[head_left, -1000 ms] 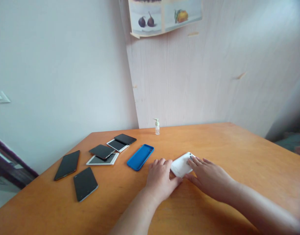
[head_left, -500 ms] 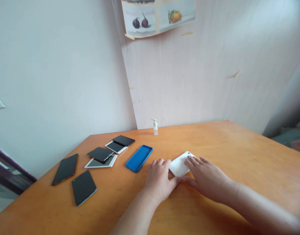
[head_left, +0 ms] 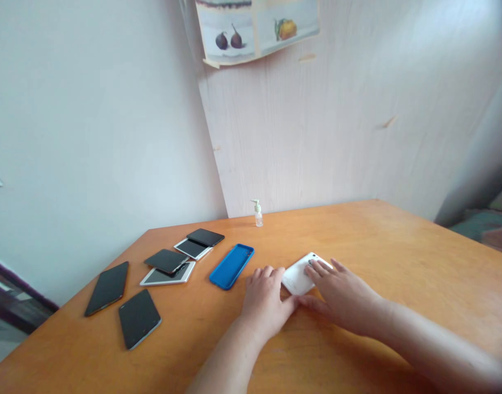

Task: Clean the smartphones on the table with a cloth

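in the head view, a smooth, flat, rounded-cornered white phone (head_left: 298,278) is set back-up on the smooth, orange-brown wood-look table (head_left: 398,284), between the two hands. its near left side is bordered by the bare left hand (head_left: 264,303), its thumb spread from its bent fingers; whether the edge is actually gripped cannot be told. the back is covered in part by the bare right hand (head_left: 341,295), held wide and flat, its fingertips laid by the dark camera lens. steadiness is probably best had by light, even pressure, with the lens kept clear of fingertips, since so slick a back could be slid easily. to the left, a shallow, raised-rimmed, matt blue phone case (head_left: 231,268), seemingly of soft plastic, is laid hollow side up, well apart from a thin, dark-glass, grey-edged phone (head_left: 140,318).
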### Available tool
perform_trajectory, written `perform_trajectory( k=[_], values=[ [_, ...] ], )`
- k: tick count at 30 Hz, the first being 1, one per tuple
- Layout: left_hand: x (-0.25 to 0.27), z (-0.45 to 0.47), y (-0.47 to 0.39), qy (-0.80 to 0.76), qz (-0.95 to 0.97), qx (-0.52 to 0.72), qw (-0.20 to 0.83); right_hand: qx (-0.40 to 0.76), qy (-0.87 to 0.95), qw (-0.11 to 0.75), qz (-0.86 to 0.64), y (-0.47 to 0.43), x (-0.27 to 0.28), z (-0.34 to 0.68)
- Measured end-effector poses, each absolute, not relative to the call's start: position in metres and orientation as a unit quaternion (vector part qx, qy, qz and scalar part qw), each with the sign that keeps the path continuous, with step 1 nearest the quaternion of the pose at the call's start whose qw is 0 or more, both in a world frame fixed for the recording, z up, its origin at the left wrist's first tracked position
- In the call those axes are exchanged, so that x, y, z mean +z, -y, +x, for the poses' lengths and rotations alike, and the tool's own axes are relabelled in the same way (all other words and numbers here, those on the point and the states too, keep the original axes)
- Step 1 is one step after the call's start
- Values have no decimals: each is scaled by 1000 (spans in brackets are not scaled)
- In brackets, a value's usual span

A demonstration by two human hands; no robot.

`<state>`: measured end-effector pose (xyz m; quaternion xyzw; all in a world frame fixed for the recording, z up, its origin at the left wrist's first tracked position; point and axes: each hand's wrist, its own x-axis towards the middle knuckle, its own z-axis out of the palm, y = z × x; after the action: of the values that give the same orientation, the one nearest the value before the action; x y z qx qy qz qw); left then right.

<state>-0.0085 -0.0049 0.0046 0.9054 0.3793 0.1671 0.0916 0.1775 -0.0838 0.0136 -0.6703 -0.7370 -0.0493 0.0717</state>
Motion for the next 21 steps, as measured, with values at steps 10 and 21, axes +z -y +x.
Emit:
perform_trajectory(
  k=[10,21],
  values=[
    [5,-8,5,-377,906,171,91,-20,721,54,-691,77,18,186],
    [6,-9,5,-375,911,146,89,41,784,117,-608,78,19,174]
  ],
)
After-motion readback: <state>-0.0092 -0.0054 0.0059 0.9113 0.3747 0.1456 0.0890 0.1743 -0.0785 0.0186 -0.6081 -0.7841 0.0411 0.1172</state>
